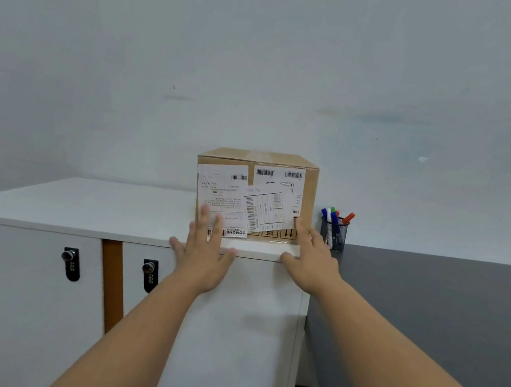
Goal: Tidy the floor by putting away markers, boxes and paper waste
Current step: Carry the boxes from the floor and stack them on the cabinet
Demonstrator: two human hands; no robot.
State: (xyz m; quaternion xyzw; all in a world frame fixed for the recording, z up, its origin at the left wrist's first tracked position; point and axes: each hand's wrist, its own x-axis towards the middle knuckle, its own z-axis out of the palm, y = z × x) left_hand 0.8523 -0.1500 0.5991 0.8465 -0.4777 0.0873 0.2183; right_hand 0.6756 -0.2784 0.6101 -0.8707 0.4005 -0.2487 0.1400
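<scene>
With both the left hand (pixel 204 245) and right hand (pixel 314 258) spread flat, fingers gripping nothing, against the labelled brown cardboard box (pixel 254 194) near the white cabinet surface (pixel 75 202) edge, a skewed push could knock over the black mesh marker cup (pixel 333 232) just right.

Label print on the box (pixel 280 197) too small, its lower corners behind fingers.

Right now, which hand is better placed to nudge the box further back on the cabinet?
Probably the left hand: its spread fingers lie flat against the cardboard box front. The right hand sits at the box's lower right corner.
</scene>
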